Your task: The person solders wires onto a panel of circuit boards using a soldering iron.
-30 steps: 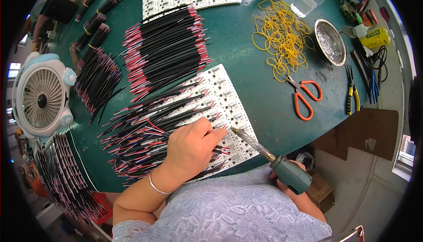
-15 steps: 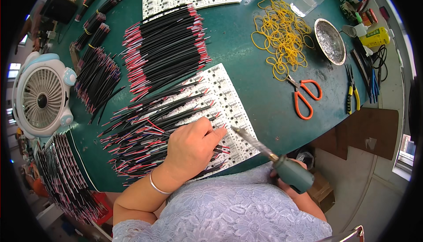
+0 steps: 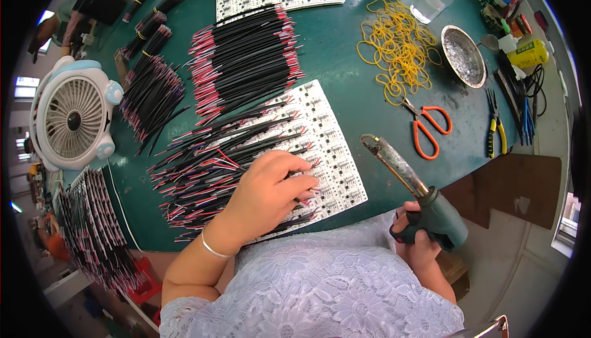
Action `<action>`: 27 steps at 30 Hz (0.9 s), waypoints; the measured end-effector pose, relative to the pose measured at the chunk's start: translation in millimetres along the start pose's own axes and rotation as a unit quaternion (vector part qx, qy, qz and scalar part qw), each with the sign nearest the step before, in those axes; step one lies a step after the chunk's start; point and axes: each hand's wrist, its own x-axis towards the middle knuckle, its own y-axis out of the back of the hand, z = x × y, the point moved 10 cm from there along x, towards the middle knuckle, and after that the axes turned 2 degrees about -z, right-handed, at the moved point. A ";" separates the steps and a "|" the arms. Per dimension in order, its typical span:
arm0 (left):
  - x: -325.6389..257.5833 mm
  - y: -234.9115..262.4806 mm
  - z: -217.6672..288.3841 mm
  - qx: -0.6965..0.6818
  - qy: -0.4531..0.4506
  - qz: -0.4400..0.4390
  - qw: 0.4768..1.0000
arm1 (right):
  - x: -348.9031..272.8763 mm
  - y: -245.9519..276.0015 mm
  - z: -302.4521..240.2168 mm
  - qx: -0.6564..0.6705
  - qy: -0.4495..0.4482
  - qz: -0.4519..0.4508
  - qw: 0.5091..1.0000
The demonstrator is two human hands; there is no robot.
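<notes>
My left hand [image 3: 268,193] rests on a white circuit board panel [image 3: 326,147], fingers pinching thin black-and-red wires [image 3: 203,172] that lie soldered across the panel. A bracelet circles that wrist. My right hand [image 3: 418,239] grips the green handle of a soldering iron [image 3: 409,184]. The iron's tip points up and left, lifted off the panel, to the right of it.
A big pile of loose black-and-red wires [image 3: 243,61] lies behind the panel, smaller bundles [image 3: 151,92] to its left. A white desk fan [image 3: 74,116] stands far left. Yellow rubber bands [image 3: 400,46], orange scissors [image 3: 428,129], a metal dish [image 3: 463,55] and pliers [image 3: 495,126] sit right.
The soldering iron has lifted away from the panel, moving right and up. My left hand stays on the wires.
</notes>
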 end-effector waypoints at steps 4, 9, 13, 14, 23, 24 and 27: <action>0.4 55.7 64.0 0.073 -0.078 0.088 0.990 | -9.3 6.2 5.5 -0.007 0.000 0.011 1.000; 4.4 34.0 54.7 0.179 -0.020 0.043 0.983 | -19.5 17.1 10.4 -0.117 -0.007 -0.028 0.993; -8.2 -17.2 19.2 0.153 0.049 -0.025 0.987 | -15.8 2.2 -2.2 -0.151 -0.024 -0.077 0.985; -10.3 -20.6 13.3 0.127 0.050 -0.006 0.991 | -16.9 2.8 -2.6 -0.154 -0.025 -0.075 0.985; -9.1 -31.1 10.6 0.115 0.040 0.003 0.993 | -8.7 -11.9 -7.8 -0.261 0.000 -0.141 0.955; -8.4 -33.1 11.2 0.125 0.038 -0.003 0.991 | -7.5 -14.3 -8.6 -0.276 0.031 -0.132 0.951; -7.6 -35.2 8.4 0.113 0.044 -0.002 0.993 | -7.0 -13.6 -5.2 -0.294 0.043 -0.124 0.947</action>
